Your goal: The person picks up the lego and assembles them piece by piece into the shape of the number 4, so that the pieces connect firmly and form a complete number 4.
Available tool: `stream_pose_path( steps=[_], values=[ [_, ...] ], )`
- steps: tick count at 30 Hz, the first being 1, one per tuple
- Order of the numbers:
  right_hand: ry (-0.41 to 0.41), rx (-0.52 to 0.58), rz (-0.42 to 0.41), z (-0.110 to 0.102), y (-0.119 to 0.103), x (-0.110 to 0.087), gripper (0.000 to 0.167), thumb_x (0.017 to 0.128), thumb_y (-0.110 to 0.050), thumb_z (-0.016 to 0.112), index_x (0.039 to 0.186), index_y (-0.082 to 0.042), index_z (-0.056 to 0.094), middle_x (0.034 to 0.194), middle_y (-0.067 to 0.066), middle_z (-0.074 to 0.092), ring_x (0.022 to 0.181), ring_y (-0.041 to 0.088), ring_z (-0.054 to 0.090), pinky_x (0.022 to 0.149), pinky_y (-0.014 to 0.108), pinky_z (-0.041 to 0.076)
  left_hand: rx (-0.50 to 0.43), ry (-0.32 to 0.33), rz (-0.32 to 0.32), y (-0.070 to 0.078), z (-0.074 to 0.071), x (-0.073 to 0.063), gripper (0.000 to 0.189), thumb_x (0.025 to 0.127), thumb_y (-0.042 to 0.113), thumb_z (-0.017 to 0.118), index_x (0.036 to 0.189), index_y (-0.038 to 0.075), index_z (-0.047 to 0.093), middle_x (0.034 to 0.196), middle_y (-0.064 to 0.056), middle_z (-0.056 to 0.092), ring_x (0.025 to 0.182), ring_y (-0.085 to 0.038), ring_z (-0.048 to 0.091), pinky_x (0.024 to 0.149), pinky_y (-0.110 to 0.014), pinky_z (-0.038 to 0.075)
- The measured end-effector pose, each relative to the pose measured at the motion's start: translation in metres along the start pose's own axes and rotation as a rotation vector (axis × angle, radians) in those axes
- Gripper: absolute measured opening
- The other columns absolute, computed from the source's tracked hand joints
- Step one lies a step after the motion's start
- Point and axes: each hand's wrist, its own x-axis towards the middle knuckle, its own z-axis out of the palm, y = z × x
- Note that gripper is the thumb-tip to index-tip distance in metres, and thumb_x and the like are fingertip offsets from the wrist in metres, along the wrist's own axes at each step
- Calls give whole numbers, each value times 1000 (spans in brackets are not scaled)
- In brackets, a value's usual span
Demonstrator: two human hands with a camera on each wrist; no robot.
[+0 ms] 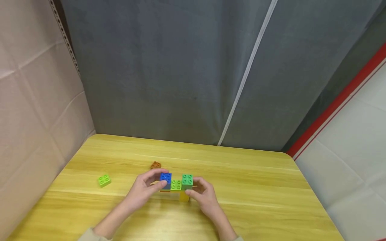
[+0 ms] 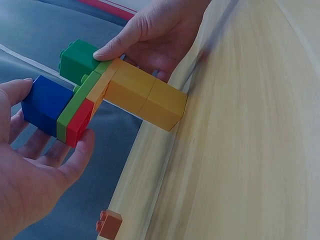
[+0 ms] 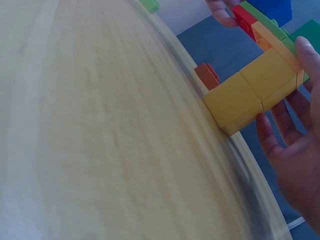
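A T-shaped build of toy bricks stands upright on two stacked yellow bricks. Across its top runs a light green plate, over an orange piece and a red brick. A blue brick sits on the left end, a green brick on the right end. My left hand holds the blue-brick end, thumb on the near side and fingers beneath and behind. My right hand grips the green-brick end, its thumb at the brick's lower edge and its fingers partly hidden behind.
A loose light green brick lies on the wooden table to the left. Behind the left hand lies a brown-orange brick. A grey curtain hangs past the far table edge, with pale sheets on both sides.
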Motion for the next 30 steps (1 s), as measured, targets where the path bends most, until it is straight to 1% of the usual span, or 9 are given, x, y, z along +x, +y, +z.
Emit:
stream_pose_path(
  steps=[4,9,16,22,25,30],
  values=[
    [1,-2,6,0,1,1,35,90,-1,74,124,3,64,117,19,67,101,28,67,87,32,58,0,0,5,0,0,1,35,101,10,66,132,-3,59,124,-22,64,111,-17,65,88,-36,59],
    [1,3,17,1,1,2,36,90,-1,75,124,3,64,117,20,68,100,27,67,86,32,58,2,9,3,-1,-1,0,36,101,10,66,133,-3,59,126,-22,63,112,-16,64,90,-38,58],
    [-5,-1,18,2,0,1,38,89,-1,75,125,3,64,119,20,67,101,26,67,87,32,58,-18,12,55,-4,-4,-6,48,96,3,70,141,-5,54,130,-25,60,113,-15,63,91,-33,57],
    [-13,0,5,2,-2,0,37,90,-1,74,125,3,63,120,20,67,101,25,67,88,32,57,0,53,71,-3,-11,-9,49,93,1,73,139,-4,56,128,-24,62,114,-13,63,91,-32,57],
    [-10,0,18,2,-2,0,37,90,-2,75,124,3,64,119,20,67,101,26,67,87,31,58,14,68,98,-1,-17,-11,49,93,0,72,139,-4,56,128,-21,64,115,-13,64,91,-31,57],
    [2,-2,33,0,-2,-1,37,89,-1,76,124,3,64,118,19,68,102,28,67,86,31,58,39,77,138,1,-25,-14,46,93,-1,71,137,-5,57,125,-8,68,116,-15,64,93,-28,55]
  ],
)
